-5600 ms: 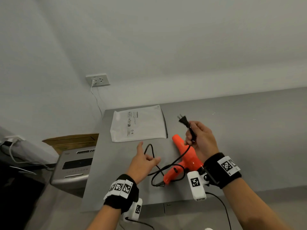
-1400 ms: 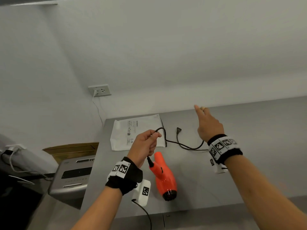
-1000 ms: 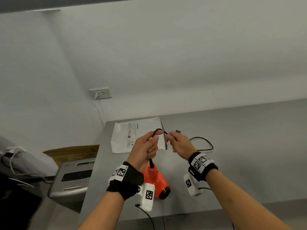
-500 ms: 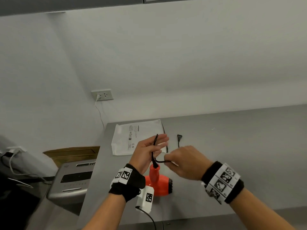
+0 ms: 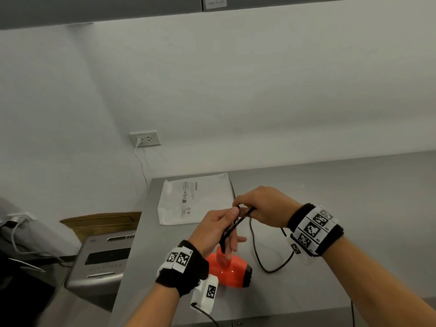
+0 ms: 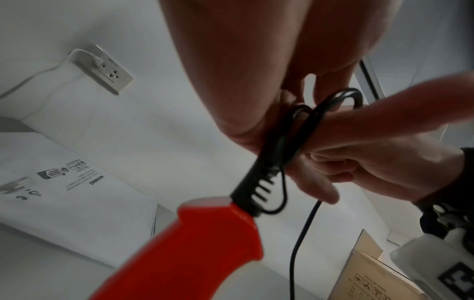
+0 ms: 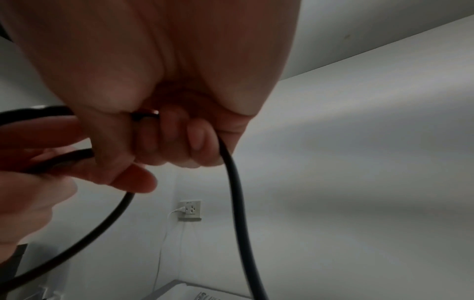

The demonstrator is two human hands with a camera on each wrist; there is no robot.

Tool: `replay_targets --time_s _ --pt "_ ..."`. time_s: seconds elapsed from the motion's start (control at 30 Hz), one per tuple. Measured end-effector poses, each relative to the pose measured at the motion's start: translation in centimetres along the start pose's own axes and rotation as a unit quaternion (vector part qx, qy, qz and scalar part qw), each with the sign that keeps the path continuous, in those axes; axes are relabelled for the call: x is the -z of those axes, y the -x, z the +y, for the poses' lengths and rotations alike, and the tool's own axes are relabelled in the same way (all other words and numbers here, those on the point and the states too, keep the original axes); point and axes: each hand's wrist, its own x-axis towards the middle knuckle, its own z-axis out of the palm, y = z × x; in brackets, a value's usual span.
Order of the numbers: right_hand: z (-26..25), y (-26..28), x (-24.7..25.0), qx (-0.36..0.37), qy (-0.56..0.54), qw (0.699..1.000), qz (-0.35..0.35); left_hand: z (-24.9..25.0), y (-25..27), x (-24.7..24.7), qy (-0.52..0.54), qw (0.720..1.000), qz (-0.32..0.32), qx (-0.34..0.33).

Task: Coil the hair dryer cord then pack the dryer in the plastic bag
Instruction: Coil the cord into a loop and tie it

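Above orange dryer (image 5: 232, 270): left hand (image 5: 215, 228) looped in black cord (image 5: 264, 260), right hand (image 5: 264, 206) at two o'clock pinching a strand.

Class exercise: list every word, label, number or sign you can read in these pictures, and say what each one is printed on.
"WARNING": on the white plastic bag, clearest in the left wrist view.
Fine print and symbols under it: too small to read.
Cabinet label: blurred.
Cardboard box: symbols only, unreadable.
Wristbands: square coded markers, no words.
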Motion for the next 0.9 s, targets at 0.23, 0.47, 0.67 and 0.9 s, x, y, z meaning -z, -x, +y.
replay_targets --time_s 0.23,0.47,0.67,0.9 --pt "-1.7 0.1 0.7 0.038 0.005 0.999 0.020 1.3 -0.1 1.0 -0.029 0.996 -0.066 0.045" --pt "2.1 -1.5 -1.6 -0.071 -0.135 0.985 0.083 1.2 0.2 0.6 -0.017 0.991 -0.131 0.029" --pt "2.1 -2.5 -7.6 -0.140 -0.069 0.987 -0.047 0.9 0.2 -0.7 0.003 0.994 -0.105 -0.004" --pt "-3.0 1.4 -9.8 -0.082 -0.024 0.990 -0.116 0.5 -1.2 2.1 0.101 0.995 0.013 -0.001"
